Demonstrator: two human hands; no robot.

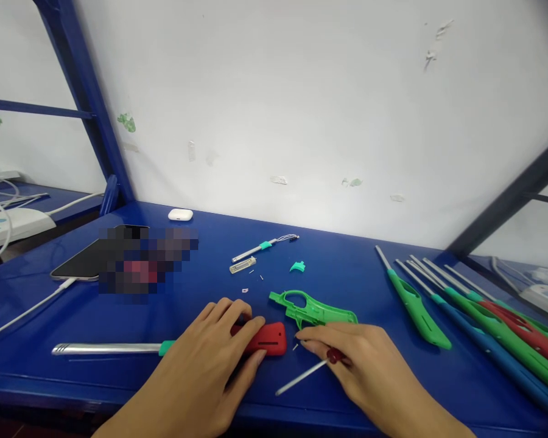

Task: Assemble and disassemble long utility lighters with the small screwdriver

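Observation:
My left hand (214,353) is closed over a red gas lighter (274,339), which lies on the blue table with its metal tube pointing left. In my right hand (358,359) is a screwdriver (301,378) with a dark red handle, its shaft slanting down to the left. The right thumb and index fingertips are near a small screw (295,347) on the table. Just beyond that hand lies an opened green lighter shell (319,311). Farther back are a loose metal tube with wires (256,249), a clear fuel tank (243,265) and a teal plastic piece (297,266).
Several whole lighters (497,322) in green, blue and red lie at the right. A phone (84,258) with a white cable (27,313) is at the left, beside a blurred patch. A white earbud case (180,215) sits near the wall. Tiny parts (245,291) lie mid-table.

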